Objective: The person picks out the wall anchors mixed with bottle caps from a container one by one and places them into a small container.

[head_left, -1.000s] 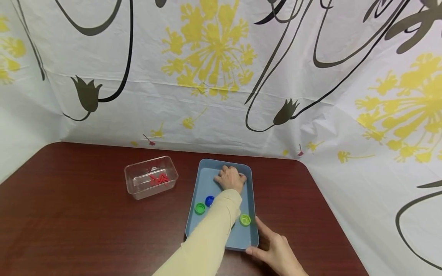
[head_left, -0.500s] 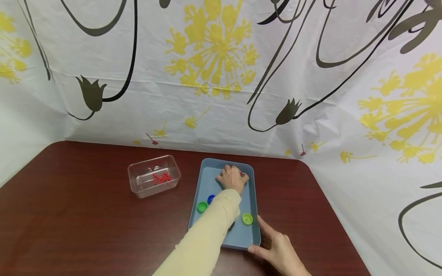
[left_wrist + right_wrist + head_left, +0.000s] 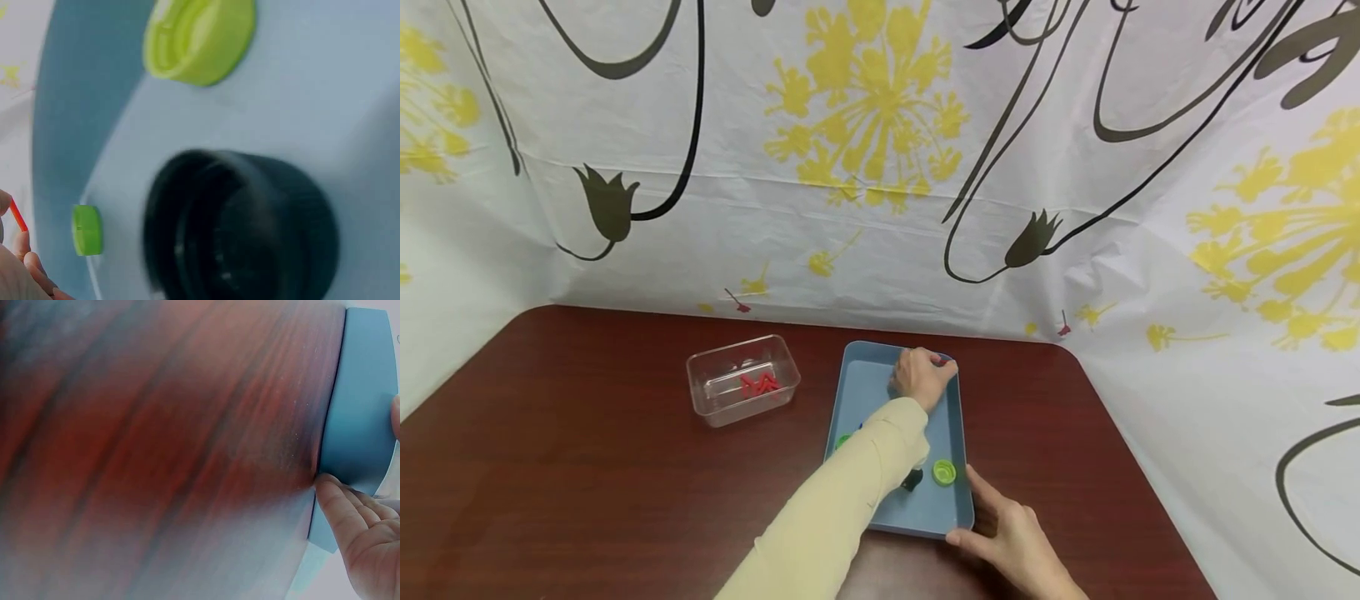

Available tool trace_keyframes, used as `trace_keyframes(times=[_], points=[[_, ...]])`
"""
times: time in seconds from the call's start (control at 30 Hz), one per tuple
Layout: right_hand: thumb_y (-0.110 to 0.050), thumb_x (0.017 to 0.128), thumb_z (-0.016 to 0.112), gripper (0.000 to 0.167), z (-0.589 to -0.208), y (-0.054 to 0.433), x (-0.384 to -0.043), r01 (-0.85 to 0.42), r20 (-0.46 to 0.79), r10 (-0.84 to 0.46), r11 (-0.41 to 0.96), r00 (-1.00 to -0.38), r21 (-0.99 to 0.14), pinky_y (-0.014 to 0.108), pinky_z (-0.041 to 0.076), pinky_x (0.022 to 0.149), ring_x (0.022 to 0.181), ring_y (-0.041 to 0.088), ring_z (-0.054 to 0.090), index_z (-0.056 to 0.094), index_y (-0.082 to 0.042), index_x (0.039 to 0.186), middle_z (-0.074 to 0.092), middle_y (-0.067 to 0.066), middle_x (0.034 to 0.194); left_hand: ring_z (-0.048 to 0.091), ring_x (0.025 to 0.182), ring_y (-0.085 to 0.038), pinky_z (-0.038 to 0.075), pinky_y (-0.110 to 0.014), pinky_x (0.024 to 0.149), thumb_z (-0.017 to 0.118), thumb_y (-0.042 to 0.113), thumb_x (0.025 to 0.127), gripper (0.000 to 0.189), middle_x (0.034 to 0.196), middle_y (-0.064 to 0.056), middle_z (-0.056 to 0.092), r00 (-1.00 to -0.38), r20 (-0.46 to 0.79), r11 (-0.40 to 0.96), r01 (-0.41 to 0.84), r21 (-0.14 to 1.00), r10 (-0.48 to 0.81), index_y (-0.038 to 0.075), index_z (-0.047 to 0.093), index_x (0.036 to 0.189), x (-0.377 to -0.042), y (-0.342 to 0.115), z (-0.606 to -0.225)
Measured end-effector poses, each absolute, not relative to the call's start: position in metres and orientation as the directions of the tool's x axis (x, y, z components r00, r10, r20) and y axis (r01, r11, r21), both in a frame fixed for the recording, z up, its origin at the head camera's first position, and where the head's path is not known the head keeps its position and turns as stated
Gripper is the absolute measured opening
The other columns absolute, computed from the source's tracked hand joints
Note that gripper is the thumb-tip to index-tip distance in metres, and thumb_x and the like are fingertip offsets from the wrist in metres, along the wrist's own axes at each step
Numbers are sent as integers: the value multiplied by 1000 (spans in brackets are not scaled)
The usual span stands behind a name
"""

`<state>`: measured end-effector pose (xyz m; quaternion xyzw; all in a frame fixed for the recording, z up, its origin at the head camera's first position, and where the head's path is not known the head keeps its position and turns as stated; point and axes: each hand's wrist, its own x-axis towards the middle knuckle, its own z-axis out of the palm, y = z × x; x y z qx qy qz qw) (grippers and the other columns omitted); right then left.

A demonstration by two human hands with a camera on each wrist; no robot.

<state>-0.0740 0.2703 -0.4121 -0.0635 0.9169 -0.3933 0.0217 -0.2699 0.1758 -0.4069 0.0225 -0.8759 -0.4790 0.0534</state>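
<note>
My left hand point(image 3: 919, 377) is low in the far right part of the blue tray point(image 3: 857, 367), reaching over from the left. Between its thumb and finger it pinches a thin red stick point(image 3: 18, 214), partly covered by the fingertips. At the tray's near right corner my right hand point(image 3: 1011, 542) holds on, thumb on the front side and fingers point(image 3: 340, 506) along the right wall. Below the left forearm lie a black bottle cap point(image 3: 281, 219) and a lime bottle cap point(image 3: 944, 472). A green bottle cap point(image 3: 87, 230) lies near the tray wall. The forearm hides part of the tray.
Left of the tray stands a clear plastic box point(image 3: 711, 408) with several red sticks point(image 3: 760, 383) inside. Both sit on a dark reddish-brown table point(image 3: 587, 467). A white patterned curtain point(image 3: 737, 250) hangs behind the table.
My left hand has shifted right, closer to the tray's far right side. More of the black cap shows beside the sleeve. The right hand stays at the corner; the head view has shifted slightly.
</note>
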Motion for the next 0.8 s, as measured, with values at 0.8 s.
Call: trace_keyframes(times=[0.8], points=[[-32,72,80,87,-408,267,-74,-18,-54,-82,697,-995,-717,26,55,73,106,31,63,39,1,141,47,26,136,60,81,-12,47,-25,65,73,32,80,19,88,1,69,-987,163,264,156,952,-5,14,74,87,-268,120,-351]])
